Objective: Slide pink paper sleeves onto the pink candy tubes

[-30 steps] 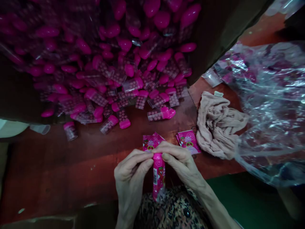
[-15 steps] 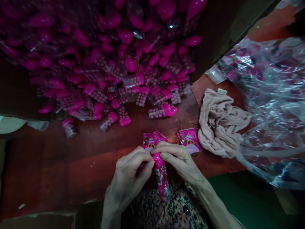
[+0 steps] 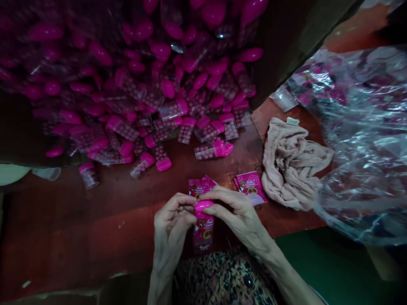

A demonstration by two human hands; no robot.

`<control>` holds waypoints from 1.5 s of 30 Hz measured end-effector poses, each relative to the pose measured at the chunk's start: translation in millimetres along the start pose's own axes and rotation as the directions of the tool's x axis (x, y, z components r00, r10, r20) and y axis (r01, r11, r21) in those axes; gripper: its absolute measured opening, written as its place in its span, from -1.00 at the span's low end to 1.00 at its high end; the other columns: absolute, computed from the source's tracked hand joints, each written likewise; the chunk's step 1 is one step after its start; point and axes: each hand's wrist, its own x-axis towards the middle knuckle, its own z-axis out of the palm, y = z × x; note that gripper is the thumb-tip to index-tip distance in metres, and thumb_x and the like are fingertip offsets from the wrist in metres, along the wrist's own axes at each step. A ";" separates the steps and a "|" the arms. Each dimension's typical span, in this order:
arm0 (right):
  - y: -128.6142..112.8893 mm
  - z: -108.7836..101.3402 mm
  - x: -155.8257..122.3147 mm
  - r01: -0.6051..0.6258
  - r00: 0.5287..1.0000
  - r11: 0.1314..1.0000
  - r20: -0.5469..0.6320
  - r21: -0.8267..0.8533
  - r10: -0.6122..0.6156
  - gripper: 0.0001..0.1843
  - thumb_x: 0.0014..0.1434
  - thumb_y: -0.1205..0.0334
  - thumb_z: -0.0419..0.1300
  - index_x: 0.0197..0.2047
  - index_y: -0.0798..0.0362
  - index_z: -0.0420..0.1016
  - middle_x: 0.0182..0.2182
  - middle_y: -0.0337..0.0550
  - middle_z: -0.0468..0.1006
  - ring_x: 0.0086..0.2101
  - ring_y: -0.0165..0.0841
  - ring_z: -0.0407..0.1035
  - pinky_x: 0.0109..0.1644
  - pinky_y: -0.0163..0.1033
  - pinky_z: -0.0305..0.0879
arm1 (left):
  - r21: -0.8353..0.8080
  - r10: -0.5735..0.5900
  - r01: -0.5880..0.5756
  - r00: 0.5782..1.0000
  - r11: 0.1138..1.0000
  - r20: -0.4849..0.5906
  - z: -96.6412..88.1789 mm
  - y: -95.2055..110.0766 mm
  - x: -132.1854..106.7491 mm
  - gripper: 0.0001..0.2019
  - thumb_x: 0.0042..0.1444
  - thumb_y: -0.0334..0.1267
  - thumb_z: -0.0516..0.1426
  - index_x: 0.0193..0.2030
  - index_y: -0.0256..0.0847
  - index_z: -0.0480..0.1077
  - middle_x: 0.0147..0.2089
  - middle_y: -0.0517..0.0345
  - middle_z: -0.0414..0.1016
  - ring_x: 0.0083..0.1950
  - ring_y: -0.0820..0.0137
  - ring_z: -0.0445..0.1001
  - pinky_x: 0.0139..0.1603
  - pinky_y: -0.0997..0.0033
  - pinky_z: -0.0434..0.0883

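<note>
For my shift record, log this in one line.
right grip: on pink cap of labelled container; left grip: close beside cap; beige cloth: on table

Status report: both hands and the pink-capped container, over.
Right hand pinching pink-capped plastic container by its cap. Left hand at cap's left edge. Flat pink printed pieces just beyond; crumpled beige cloth off right, clear of hands.
</note>
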 end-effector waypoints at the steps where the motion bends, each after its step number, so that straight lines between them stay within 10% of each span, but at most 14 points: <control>1: -0.3 0.7 0.1 0.001 0.999 1.000 -0.035 -0.025 -0.002 -0.90 0.09 0.32 0.25 -0.27 0.02 0.56 -0.39 -0.27 0.57 -0.36 -0.45 0.43 -0.25 -0.37 0.32 | -0.069 -0.080 0.082 0.996 0.994 0.039 1.6 -1.2 -1.4 -0.88 -0.08 -0.39 0.22 -0.33 -0.19 0.45 -0.42 0.24 0.50 -0.40 0.50 0.45 -0.37 0.58 0.38; 9: -1.8 2.0 0.7 0.098 0.982 0.992 -0.170 0.074 -0.084 -0.84 0.13 0.37 0.19 -0.26 -0.01 0.58 -0.46 -0.26 0.55 -0.47 -0.47 0.43 -0.41 -0.41 0.39 | -0.417 -0.225 0.194 0.974 0.888 -0.024 14.6 0.1 -2.3 -0.83 -0.05 -0.30 0.23 -0.27 -0.23 0.43 -0.43 0.15 0.55 -0.45 0.45 0.50 -0.39 0.50 0.43; 22: -26.2 8.3 -21.1 0.237 0.925 0.939 -0.237 -0.251 -0.296 -0.82 0.16 0.46 0.09 -0.39 0.08 0.47 -0.53 -0.23 0.44 -0.51 -0.44 0.34 -0.44 -0.37 0.33 | -0.426 -0.116 0.090 0.993 0.900 -0.035 16.9 9.8 -15.5 -0.87 -0.13 -0.34 0.28 -0.37 -0.19 0.48 -0.45 0.18 0.53 -0.45 0.51 0.45 -0.40 0.57 0.39; 29: -23.6 20.1 -26.1 0.169 0.947 0.965 -0.238 -0.200 -0.216 -0.79 0.07 0.34 0.25 -0.17 0.03 0.46 -0.32 -0.19 0.47 -0.30 -0.37 0.40 -0.25 -0.34 0.37 | -0.395 -0.031 -0.085 0.960 0.915 -0.278 22.7 8.8 -16.9 -0.83 -0.18 -0.38 0.30 -0.40 -0.22 0.43 -0.43 0.22 0.50 -0.42 0.53 0.45 -0.38 0.62 0.40; 36: -24.8 20.4 -29.0 0.218 0.954 0.954 -0.160 -0.208 -0.253 -0.74 0.16 0.43 0.14 -0.10 0.01 0.51 -0.35 -0.15 0.44 -0.35 -0.39 0.39 -0.32 -0.35 0.40 | -0.123 0.272 -0.288 0.953 0.950 -0.135 6.5 11.6 -19.9 -0.84 -0.05 -0.42 0.23 -0.31 -0.12 0.53 -0.34 0.17 0.54 -0.28 0.43 0.48 -0.29 0.52 0.43; 45: -20.8 17.4 -32.1 0.408 0.870 0.770 -0.046 -0.491 -0.490 -0.74 0.20 0.47 0.03 -0.09 0.23 0.48 -0.42 -0.01 0.50 -0.42 -0.31 0.34 -0.42 -0.24 0.39 | -0.094 0.300 -0.299 0.954 0.949 -0.010 -2.2 12.3 -23.3 -0.80 -0.07 -0.51 0.22 -0.34 -0.13 0.55 -0.37 0.12 0.55 -0.31 0.41 0.49 -0.31 0.47 0.45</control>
